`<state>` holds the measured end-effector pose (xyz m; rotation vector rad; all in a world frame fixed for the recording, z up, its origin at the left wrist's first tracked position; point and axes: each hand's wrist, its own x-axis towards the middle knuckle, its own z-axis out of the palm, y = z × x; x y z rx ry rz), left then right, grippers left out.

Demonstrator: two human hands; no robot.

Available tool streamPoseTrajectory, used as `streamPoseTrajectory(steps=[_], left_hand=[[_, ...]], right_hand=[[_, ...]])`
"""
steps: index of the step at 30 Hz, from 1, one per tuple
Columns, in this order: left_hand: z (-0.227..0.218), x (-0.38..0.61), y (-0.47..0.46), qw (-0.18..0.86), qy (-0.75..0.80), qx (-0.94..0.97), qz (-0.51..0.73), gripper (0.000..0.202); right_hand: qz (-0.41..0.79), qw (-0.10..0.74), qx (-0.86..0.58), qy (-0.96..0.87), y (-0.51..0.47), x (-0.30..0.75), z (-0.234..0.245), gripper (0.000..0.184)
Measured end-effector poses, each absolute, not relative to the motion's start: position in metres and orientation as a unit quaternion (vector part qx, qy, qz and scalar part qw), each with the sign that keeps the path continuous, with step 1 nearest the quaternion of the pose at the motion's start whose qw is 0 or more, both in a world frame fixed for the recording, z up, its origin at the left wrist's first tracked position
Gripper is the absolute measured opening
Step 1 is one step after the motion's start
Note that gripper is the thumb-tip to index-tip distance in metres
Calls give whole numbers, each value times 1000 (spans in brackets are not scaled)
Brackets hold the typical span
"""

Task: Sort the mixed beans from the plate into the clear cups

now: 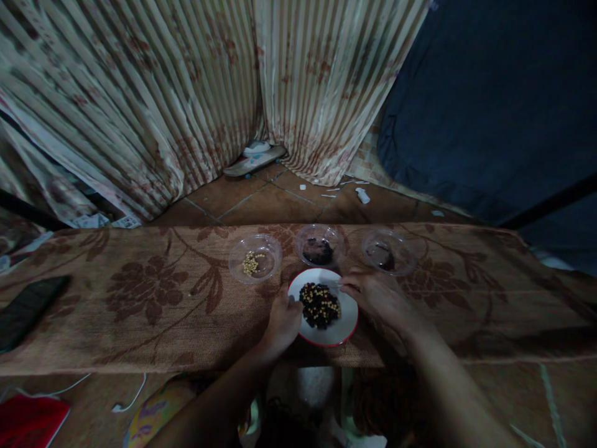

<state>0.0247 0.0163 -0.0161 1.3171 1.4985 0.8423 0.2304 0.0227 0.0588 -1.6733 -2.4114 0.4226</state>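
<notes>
A white plate (349, 316) with a red rim rests near the front edge of the cloth-covered surface, bearing a mixed heap of dark and yellowish beans (319, 306). My left hand (282, 322) is closed on the plate's left rim, thumb on top. At the upper right rim, my right hand (375, 297) is closed in a pinch; a thin, pale thing seems to extend from its fingers over the plate, too faint to name. Behind stand three clear plastic bowls: the left bowl (271, 264) holds yellowish beans, the middle bowl (301, 239) and right bowl (405, 255) hold dark contents.
A brown flowered cloth (153, 330) covers the long, narrow surface. On its left end lies a dark phone (30, 311). Striped curtains (186, 93) hang beyond, with paper scraps (362, 195) on the tiled floor. A white cable (135, 398) hangs at the front left.
</notes>
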Motion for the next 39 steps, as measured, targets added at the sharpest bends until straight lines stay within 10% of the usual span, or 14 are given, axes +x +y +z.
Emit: streamPoseTrajectory(steps=[39], left_hand=[[-15,26,17,476,616,528,340,41]], right_hand=[[149,90,-570,-803,21,228,62,27]])
